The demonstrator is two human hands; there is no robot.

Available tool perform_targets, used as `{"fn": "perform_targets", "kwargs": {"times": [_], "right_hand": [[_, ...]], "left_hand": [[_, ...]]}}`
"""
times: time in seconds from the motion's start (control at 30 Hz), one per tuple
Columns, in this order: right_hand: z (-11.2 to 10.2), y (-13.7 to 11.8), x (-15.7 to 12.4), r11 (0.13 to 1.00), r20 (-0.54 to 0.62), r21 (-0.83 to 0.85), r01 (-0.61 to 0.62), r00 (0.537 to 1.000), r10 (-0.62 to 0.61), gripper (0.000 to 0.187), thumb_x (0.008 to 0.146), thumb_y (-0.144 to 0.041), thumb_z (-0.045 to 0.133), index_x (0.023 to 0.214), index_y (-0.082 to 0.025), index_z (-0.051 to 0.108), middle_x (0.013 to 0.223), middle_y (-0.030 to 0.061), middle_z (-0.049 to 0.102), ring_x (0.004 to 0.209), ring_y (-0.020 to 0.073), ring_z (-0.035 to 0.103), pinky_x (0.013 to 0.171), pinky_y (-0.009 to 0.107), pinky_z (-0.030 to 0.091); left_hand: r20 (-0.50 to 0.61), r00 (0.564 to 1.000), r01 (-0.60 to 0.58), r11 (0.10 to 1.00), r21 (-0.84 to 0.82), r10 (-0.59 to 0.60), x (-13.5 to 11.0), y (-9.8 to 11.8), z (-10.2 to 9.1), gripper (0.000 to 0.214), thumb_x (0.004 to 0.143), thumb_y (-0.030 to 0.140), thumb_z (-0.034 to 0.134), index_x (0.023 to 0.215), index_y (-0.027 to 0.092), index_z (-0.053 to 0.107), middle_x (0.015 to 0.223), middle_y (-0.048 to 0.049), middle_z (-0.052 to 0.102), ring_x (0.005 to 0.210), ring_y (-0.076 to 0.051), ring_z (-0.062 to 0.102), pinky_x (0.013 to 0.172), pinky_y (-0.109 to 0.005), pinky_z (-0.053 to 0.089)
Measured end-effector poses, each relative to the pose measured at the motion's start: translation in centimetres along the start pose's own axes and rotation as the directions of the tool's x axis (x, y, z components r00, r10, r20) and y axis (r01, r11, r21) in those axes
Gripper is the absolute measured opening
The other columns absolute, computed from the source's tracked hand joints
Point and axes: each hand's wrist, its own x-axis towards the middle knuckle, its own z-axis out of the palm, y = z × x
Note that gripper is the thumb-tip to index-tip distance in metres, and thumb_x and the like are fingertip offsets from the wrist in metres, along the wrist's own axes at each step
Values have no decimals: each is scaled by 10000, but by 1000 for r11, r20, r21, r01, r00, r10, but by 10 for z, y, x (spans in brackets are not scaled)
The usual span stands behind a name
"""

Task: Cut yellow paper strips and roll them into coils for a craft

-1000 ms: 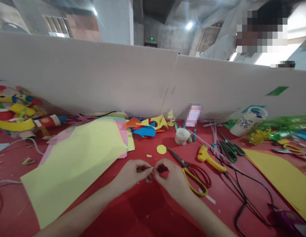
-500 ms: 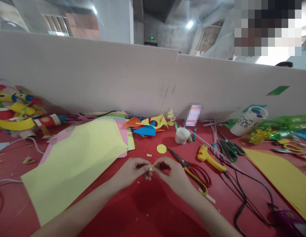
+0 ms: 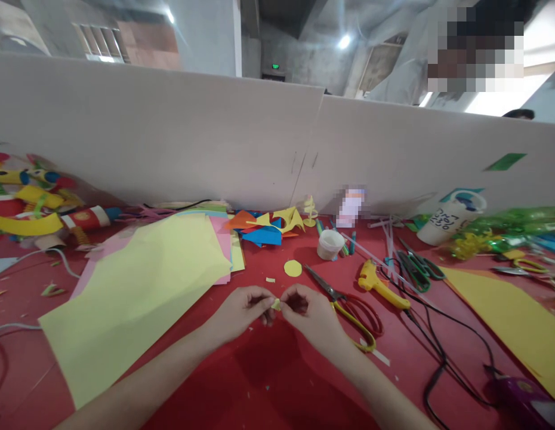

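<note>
Between my two hands is a small piece of yellow paper [image 3: 276, 304], mostly covered by fingertips. My left hand [image 3: 248, 307] pinches it from the left with thumb and forefinger. From the right, the fingertips of my right hand [image 3: 311, 310] close on its other edge. Just beyond them a yellow paper circle [image 3: 292, 268] lies flat on the red table [image 3: 259, 394], with a tiny yellow scrap [image 3: 270, 280] beside it. Scissors [image 3: 344, 301] with red and yellow handles lie right next to my right hand, blades partly spread.
Large yellow sheets [image 3: 138, 286] spread at the left. A white tub [image 3: 330, 245] stands behind the circle. To the right are a yellow glue gun [image 3: 380, 285] with black cords, green-handled scissors [image 3: 416, 272] and orange-yellow sheets [image 3: 514, 322]. A white partition [image 3: 170, 137] borders the back.
My right hand's fingertips have shifted slightly to the right, and a little more of the yellow paper shows between the hands. The things on the table stay in place.
</note>
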Motion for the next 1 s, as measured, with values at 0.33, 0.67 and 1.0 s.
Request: {"fn": "perform_targets", "kwargs": {"times": [0.33, 0.67, 1.0], "right_hand": [[-1, 0, -3, 1000, -13, 1, 30, 999, -30, 45, 695, -213, 561, 672, -181, 539, 632, -2, 590, 580, 128, 547, 562, 236, 427], [-4, 10, 7, 952, 138, 296, -83, 989, 43, 230, 690, -366, 629, 654, -164, 525, 583, -33, 517, 545, 101, 484, 551, 233, 396], [-3, 9, 6, 923, 168, 376, -84, 986, 21, 260, 668, -376, 665, 768, -166, 548, 709, 8, 585, 654, 128, 545, 635, 263, 427]], "left_hand": [[-1, 1000, -16, 1000, 3, 16, -2, 3, 2, 238, 807, 344, 503, 758, 138, 609, 614, 1, 610, 548, -96, 556, 558, -218, 443], [16, 996, 95, 984, -148, -93, -1, 2, 3, 274, 769, 391, 548, 724, 129, 616, 627, -15, 634, 534, -96, 577, 524, -206, 424], [-105, 992, 56, 988, -141, -72, 0, 7, 5, 259, 780, 356, 534, 723, 129, 647, 613, -15, 631, 541, -107, 576, 555, -221, 442]]}}
